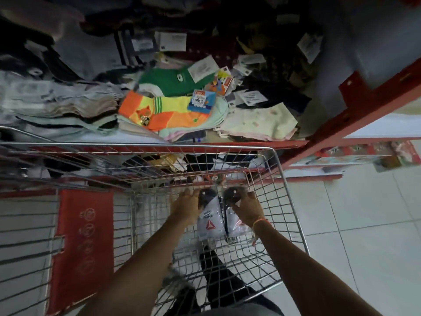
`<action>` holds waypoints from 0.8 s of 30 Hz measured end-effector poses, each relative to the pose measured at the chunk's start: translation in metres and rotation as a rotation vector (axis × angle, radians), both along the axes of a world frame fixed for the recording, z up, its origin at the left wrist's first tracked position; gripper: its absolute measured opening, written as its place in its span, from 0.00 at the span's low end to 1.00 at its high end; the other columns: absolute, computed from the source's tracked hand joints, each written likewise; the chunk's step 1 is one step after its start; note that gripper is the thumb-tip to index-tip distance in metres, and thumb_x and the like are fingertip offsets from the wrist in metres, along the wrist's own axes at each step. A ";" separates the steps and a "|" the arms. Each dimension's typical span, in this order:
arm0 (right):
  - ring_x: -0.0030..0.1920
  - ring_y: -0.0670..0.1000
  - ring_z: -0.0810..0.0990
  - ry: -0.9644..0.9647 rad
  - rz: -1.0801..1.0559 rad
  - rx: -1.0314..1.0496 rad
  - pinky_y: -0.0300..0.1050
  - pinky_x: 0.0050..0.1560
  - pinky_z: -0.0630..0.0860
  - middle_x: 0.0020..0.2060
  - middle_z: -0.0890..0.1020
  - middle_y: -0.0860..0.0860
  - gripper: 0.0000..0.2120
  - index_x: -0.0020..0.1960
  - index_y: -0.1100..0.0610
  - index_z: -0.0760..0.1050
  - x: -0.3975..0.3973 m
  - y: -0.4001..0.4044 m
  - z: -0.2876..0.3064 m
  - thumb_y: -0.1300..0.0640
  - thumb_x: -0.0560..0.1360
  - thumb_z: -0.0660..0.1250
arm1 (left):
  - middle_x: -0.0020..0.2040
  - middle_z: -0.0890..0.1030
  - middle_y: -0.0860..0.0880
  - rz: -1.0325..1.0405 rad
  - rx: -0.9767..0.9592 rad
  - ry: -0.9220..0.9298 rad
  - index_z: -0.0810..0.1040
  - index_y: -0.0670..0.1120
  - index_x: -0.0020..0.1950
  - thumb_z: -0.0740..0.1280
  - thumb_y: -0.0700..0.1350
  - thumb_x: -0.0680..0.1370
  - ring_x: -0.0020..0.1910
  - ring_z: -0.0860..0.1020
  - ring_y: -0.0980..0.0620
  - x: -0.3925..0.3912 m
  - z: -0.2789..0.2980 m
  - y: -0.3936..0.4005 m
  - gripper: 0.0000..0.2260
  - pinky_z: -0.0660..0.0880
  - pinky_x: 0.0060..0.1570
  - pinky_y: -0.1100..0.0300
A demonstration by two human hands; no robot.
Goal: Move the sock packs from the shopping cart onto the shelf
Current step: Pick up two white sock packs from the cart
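**Both hands on two sock packs inside the cart**

The left hand (185,207) was closed on the left sock pack (210,221), fingers curled over its dark top end. The right hand (247,208) gripped the right sock pack (234,222) likewise. The packs stood side by side, just beside one another, within the wire shopping cart (286,190), near its front wall. Beyond the cart lay the red-framed shelf (250,145), piled with folded socks, among them an orange and yellow pair (159,112).
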State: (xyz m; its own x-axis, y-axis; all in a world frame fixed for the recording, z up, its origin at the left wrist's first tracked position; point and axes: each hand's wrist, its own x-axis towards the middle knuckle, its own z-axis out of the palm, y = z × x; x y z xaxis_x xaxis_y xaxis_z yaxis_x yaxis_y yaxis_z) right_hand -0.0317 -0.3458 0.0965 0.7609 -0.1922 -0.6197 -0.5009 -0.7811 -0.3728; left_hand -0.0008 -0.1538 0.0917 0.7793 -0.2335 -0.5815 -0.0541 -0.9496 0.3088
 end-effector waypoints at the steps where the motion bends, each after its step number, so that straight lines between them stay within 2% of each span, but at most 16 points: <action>1: 0.58 0.65 0.76 0.031 -0.006 -0.008 0.59 0.63 0.75 0.63 0.68 0.63 0.28 0.71 0.51 0.61 0.001 -0.004 -0.007 0.56 0.75 0.68 | 0.66 0.68 0.40 0.015 0.019 0.062 0.60 0.49 0.73 0.64 0.53 0.76 0.64 0.69 0.40 0.000 -0.009 -0.004 0.27 0.73 0.58 0.45; 3: 0.58 0.66 0.76 0.073 -0.015 -0.008 0.60 0.61 0.77 0.63 0.68 0.64 0.31 0.71 0.49 0.61 0.006 -0.011 -0.017 0.59 0.73 0.70 | 0.66 0.66 0.39 0.112 0.015 0.136 0.57 0.50 0.74 0.65 0.54 0.76 0.64 0.68 0.38 0.003 -0.024 -0.014 0.30 0.74 0.57 0.46; 7: 0.59 0.67 0.76 0.080 -0.009 0.020 0.60 0.60 0.78 0.62 0.69 0.65 0.33 0.72 0.49 0.60 0.012 -0.015 -0.030 0.59 0.72 0.72 | 0.68 0.62 0.36 0.347 -0.068 0.174 0.55 0.51 0.75 0.67 0.55 0.74 0.65 0.66 0.37 0.005 -0.040 -0.038 0.34 0.73 0.58 0.48; 11: 0.62 0.67 0.73 0.097 0.002 0.016 0.60 0.64 0.75 0.66 0.65 0.66 0.34 0.73 0.53 0.59 0.016 -0.019 -0.044 0.57 0.72 0.72 | 0.73 0.51 0.34 0.458 -0.176 0.155 0.53 0.51 0.76 0.72 0.52 0.71 0.70 0.59 0.36 -0.003 -0.060 -0.060 0.39 0.69 0.64 0.49; 13: 0.65 0.65 0.70 0.110 0.038 0.008 0.58 0.66 0.72 0.68 0.63 0.67 0.37 0.75 0.53 0.56 0.014 -0.021 -0.049 0.57 0.73 0.72 | 0.74 0.44 0.33 0.496 -0.208 0.150 0.51 0.51 0.76 0.74 0.52 0.69 0.72 0.54 0.33 -0.011 -0.066 -0.064 0.44 0.67 0.65 0.46; 15: 0.67 0.66 0.68 0.113 0.078 0.006 0.59 0.67 0.72 0.70 0.59 0.67 0.42 0.78 0.52 0.49 0.011 -0.024 -0.053 0.56 0.73 0.72 | 0.73 0.48 0.33 0.537 -0.251 0.129 0.52 0.52 0.76 0.75 0.53 0.66 0.70 0.57 0.32 -0.018 -0.072 -0.064 0.45 0.69 0.63 0.43; 17: 0.68 0.67 0.66 0.113 0.096 -0.003 0.60 0.68 0.71 0.72 0.56 0.67 0.45 0.78 0.51 0.45 0.008 -0.023 -0.054 0.53 0.73 0.72 | 0.71 0.55 0.35 0.571 -0.268 0.118 0.55 0.54 0.75 0.76 0.52 0.65 0.67 0.62 0.35 -0.023 -0.072 -0.062 0.45 0.72 0.60 0.45; 21: 0.68 0.69 0.66 0.107 0.084 -0.070 0.61 0.63 0.75 0.73 0.53 0.67 0.48 0.78 0.49 0.42 0.004 -0.009 -0.054 0.43 0.72 0.71 | 0.68 0.60 0.36 0.542 -0.118 0.090 0.56 0.59 0.74 0.76 0.50 0.65 0.65 0.63 0.38 -0.033 -0.068 -0.054 0.43 0.74 0.57 0.41; 24: 0.68 0.68 0.64 0.096 0.079 -0.133 0.62 0.59 0.77 0.74 0.48 0.66 0.49 0.77 0.41 0.41 0.004 0.001 -0.059 0.41 0.70 0.72 | 0.68 0.61 0.35 0.552 -0.020 0.067 0.55 0.60 0.74 0.76 0.53 0.65 0.64 0.64 0.37 -0.039 -0.069 -0.045 0.43 0.75 0.55 0.41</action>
